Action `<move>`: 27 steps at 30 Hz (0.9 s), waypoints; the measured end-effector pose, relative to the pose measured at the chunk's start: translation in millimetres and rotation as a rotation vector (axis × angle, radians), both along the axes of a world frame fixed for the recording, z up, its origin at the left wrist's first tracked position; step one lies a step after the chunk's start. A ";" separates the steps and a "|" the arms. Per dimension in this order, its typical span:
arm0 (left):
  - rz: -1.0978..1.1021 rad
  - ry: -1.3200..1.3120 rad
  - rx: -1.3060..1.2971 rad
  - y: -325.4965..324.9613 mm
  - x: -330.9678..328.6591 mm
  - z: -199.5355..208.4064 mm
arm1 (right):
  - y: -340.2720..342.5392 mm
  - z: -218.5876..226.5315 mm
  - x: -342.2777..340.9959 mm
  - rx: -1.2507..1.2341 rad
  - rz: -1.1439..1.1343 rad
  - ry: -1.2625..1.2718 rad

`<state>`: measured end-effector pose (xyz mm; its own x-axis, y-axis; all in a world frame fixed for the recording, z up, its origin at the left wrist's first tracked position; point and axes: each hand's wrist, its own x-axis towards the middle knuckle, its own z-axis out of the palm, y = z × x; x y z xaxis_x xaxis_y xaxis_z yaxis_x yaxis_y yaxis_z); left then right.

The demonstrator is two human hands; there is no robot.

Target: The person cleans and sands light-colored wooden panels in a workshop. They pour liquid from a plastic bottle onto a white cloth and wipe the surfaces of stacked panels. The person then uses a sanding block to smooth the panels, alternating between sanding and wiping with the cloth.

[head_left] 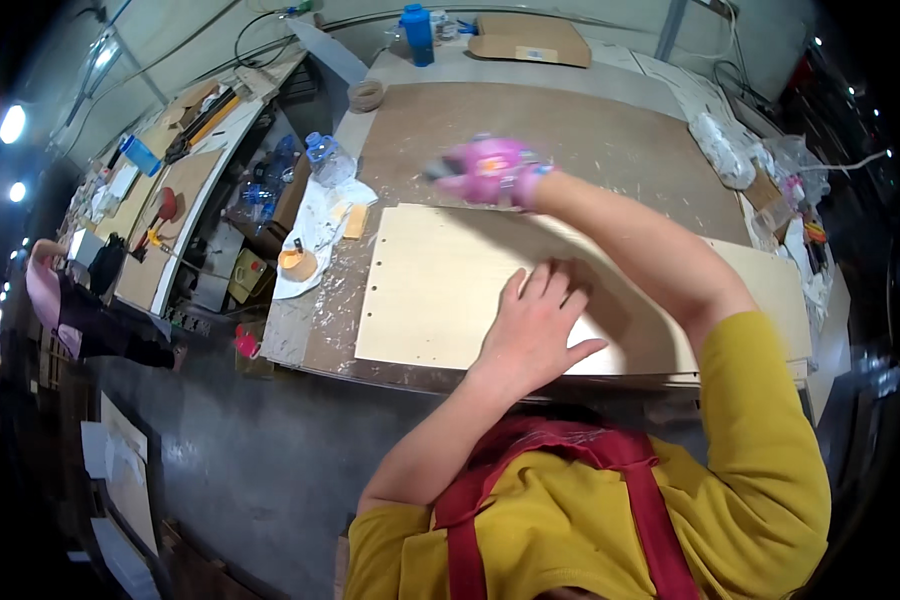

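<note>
My bare left hand (536,328) lies on a long pale wooden board (420,280) with its fingers stretched out and the thumb apart. Small dark holes run along the board's left edge, and more board or a second panel extends to the right beneath my right arm. Above the board's far edge is my right hand (495,172), in a pink patterned glove. It is smeared by motion. Something dark grey shows at its fingertips, and I cannot tell whether that is part of the glove or a held thing.
The board rests on a scuffed brown worktable (610,125). Left of it lie a white cloth (315,232), a small orange-topped pot (297,262), a wood block (355,221) and a clear bottle (327,158). A blue bottle (418,38) stands behind. Another person (90,310) is far left.
</note>
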<state>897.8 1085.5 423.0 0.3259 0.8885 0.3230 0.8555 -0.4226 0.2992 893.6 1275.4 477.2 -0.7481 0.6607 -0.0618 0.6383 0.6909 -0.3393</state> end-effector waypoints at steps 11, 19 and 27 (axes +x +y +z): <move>-0.040 -0.006 -0.026 10.7 7.7 0.5 | -7.2 -12.5 205.7 0.056 -0.344 -0.110; -0.049 0.100 -0.122 14.3 24.1 11.2 | -32.5 -14.1 232.1 0.158 -0.429 0.031; -0.017 0.156 -0.171 14.8 33.6 17.1 | -17.9 8.9 609.7 0.316 -1.135 -0.545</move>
